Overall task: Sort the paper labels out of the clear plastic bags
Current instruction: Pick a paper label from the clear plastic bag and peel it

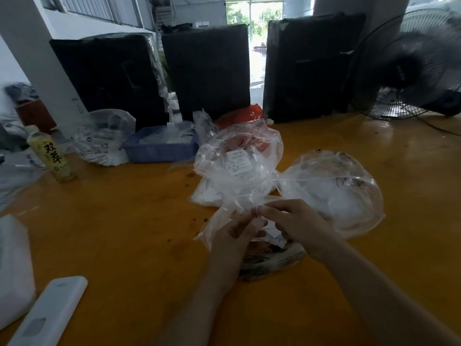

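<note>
Clear plastic bag point(224, 221) pinched in both the left hand point(237, 236) and right hand point(296, 226); best spread its mouth gently before drawing the label out.

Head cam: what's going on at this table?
A person is working a clear plastic bag open over the yellow table: left hand and right hand both pinch the film at its edge. More clear bags with paper labels are piled just behind. A blue tray sits farther back left.
</note>
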`<act>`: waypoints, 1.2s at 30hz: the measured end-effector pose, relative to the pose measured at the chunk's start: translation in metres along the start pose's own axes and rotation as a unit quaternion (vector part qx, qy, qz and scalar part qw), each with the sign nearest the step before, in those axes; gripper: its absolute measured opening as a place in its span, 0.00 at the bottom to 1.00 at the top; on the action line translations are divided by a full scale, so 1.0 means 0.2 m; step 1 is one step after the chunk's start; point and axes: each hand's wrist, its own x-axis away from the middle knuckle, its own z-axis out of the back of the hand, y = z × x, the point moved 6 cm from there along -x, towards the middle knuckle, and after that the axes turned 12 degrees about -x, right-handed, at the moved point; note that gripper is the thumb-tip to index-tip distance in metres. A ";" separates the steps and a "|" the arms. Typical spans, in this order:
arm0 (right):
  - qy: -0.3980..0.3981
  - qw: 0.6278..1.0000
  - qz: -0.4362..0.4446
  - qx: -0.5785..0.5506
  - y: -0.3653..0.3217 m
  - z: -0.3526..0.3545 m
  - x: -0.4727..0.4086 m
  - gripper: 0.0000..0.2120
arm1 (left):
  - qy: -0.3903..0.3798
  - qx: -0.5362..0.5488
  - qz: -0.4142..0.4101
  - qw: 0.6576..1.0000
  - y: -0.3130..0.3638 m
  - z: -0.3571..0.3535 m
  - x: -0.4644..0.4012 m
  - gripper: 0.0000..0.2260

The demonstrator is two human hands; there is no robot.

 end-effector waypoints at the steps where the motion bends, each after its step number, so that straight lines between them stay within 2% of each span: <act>1: -0.003 1.000 0.005 -0.003 0.00 -0.02 -0.01 0.10 | 0.010 0.004 0.004 1.000 0.00 0.01 0.00 0.18; 6: 0.031 0.999 0.014 -0.011 0.02 0.00 -0.04 0.11 | 0.035 0.118 0.050 0.991 0.01 0.02 0.00 0.26; 10: 0.059 0.996 0.047 0.055 0.03 0.01 -0.04 0.07 | 0.037 0.012 -0.004 0.999 0.02 0.02 0.00 0.16; 13: 0.059 0.997 0.038 0.018 0.05 0.03 -0.03 0.07 | 0.057 0.023 0.013 0.998 -0.01 0.03 0.00 0.07; 17: 0.037 0.999 0.008 0.004 0.08 0.03 -0.02 0.10 | 0.079 0.088 0.045 0.992 -0.03 0.04 -0.01 0.15; 19: 0.025 0.999 0.004 0.041 0.08 0.03 -0.02 0.12 | 0.085 0.131 0.052 0.986 -0.03 0.05 -0.02 0.18; 23: 0.025 0.989 0.032 0.140 0.07 0.03 -0.02 0.15 | 0.086 0.193 0.064 0.975 -0.04 0.06 -0.03 0.07; 26: 0.063 0.983 0.036 0.170 0.08 0.09 -0.03 0.14 | 0.087 0.211 0.066 0.971 -0.05 0.06 -0.04 0.10; 28: 0.069 0.970 0.046 0.228 0.08 0.10 -0.04 0.10 | 0.085 0.213 0.066 0.971 -0.05 0.06 -0.04 0.06; 30: 0.063 0.936 0.066 0.340 0.07 0.08 -0.05 0.09 | 0.085 0.208 0.065 0.972 -0.05 0.06 -0.03 0.04; 33: 0.041 0.882 0.058 0.466 0.11 0.02 -0.05 0.17 | 0.086 0.204 0.065 0.973 -0.05 0.06 -0.03 0.09; 36: 0.025 0.853 0.044 0.520 0.15 -0.02 -0.05 0.17 | 0.097 0.222 0.077 0.967 -0.06 0.06 -0.03 0.07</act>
